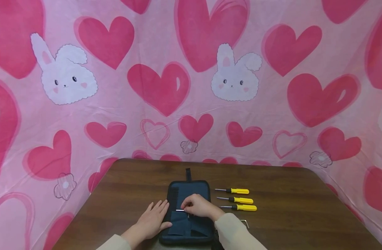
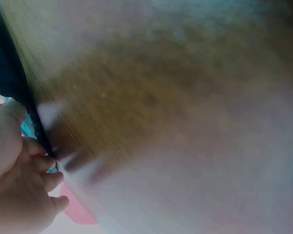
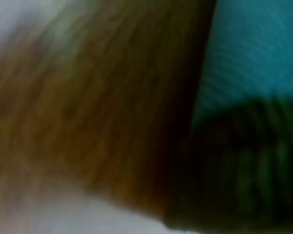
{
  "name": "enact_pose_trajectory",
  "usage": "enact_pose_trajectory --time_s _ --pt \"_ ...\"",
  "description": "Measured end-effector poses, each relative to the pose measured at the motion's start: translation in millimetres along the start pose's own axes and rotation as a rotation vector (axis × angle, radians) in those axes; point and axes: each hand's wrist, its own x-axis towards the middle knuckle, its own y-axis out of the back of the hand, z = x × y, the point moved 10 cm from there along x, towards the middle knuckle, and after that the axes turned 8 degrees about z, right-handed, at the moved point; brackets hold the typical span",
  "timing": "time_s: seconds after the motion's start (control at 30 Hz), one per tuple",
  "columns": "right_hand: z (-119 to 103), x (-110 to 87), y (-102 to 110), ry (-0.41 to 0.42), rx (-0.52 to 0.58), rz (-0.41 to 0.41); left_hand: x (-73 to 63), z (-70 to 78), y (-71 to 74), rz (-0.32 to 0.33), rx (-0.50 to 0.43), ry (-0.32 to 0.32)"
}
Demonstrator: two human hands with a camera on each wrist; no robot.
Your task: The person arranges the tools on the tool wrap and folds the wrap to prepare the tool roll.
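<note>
A dark blue zip-edged tool case [image 1: 178, 229] lies spread open on the table, with pockets in its lower part and a strap at its far end. My left hand [image 1: 150, 220] rests along the case's left edge, fingers extended; the left wrist view shows its fingertips [image 2: 51, 180] at the dark rim. Over the case's middle, my right hand [image 1: 198, 206] pinches a thin silvery hex key [image 1: 179, 210] just above the pocket edge; its other end is largely hidden by the fingers. The right wrist view is blurred, showing teal case fabric [image 3: 259, 48] but no clear fingers.
To the right of the case lie three yellow-handled screwdrivers [image 1: 240, 191] in a row, tips pointing left. Nearer me, an L-shaped hex key [image 1: 246, 223] is partly covered by my right sleeve [image 1: 234, 231]. Behind the brown wooden table [image 1: 131, 180] hangs a pink heart-patterned cloth [image 1: 159, 132].
</note>
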Motion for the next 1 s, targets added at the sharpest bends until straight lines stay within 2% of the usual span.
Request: enact_pose_trajectory --time_s 0.43,0.57,1.0 --pt "5 -6.4 5 -0.029 0.087 -0.023 1.2 1.0 0.0 -0.011 0.017 0.002" --pt "7 -9.3 10 -0.038 0.122 -0.011 0.8 2.3 1.2 -0.003 0.017 0.003" --pt "15 -24.0 33 -0.069 0.140 0.021 -0.4 3.4 3.8 0.004 0.015 0.000"
